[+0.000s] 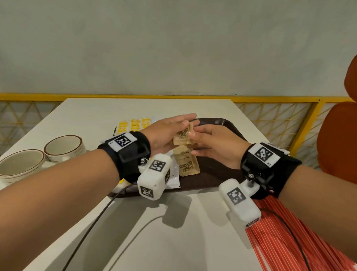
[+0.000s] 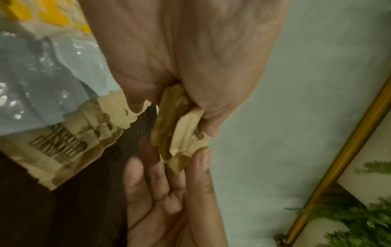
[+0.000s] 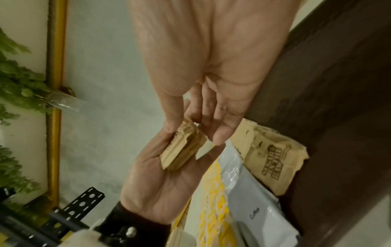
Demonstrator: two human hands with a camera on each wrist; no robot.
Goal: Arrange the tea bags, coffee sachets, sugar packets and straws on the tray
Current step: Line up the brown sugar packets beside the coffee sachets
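Observation:
A small stack of brown sugar packets (image 1: 183,135) is held upright over the dark brown tray (image 1: 223,124). My left hand (image 1: 180,124) pinches it from the left and my right hand (image 1: 197,134) pinches it from the right. In the left wrist view the stack (image 2: 169,127) sits between my left thumb and fingers, and the right thumb touches its lower corner. The right wrist view shows the stack (image 3: 182,147) lying against my left palm (image 3: 160,183) under the right thumb. More brown sugar packets (image 1: 189,166) lie on the tray. Red straws (image 1: 293,240) lie on the table under my right forearm.
Yellow-and-white sachets (image 1: 131,123) and white sachets (image 1: 174,180) lie along the tray's left side. Two cream bowls (image 1: 19,163) stand at the table's left edge. A yellow railing (image 1: 283,98) runs behind the table, and an orange chair back (image 1: 353,127) stands on the right.

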